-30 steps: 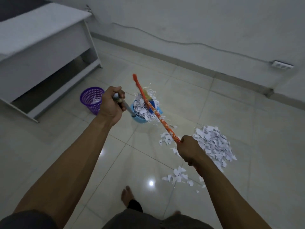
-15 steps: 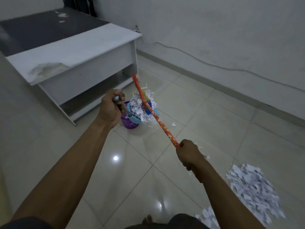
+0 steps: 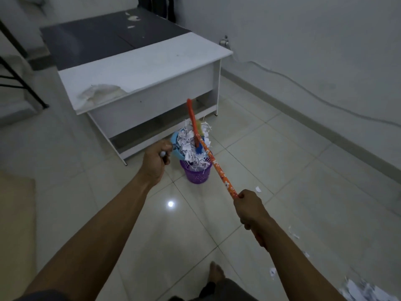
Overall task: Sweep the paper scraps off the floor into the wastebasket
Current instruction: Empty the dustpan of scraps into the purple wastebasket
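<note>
Loaded dustpan [image 3: 176, 148] now over wastebasket [image 3: 196, 175]; left hand [image 3: 155, 159] grips its handle, right hand [image 3: 249, 208] grips broom [image 3: 221, 173]; desk [image 3: 138, 68] close behind

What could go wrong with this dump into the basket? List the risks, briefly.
1. The paper scraps heaped on the dustpan look wider than the wastebasket mouth, so some may spill onto the floor.
2. The broom in the right hand pins the heap; lifting it could flick scraps out.
3. A nudge might topple the basket.

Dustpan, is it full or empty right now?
Full: white scraps heap above the dustpan rim, over the purple basket.
</note>
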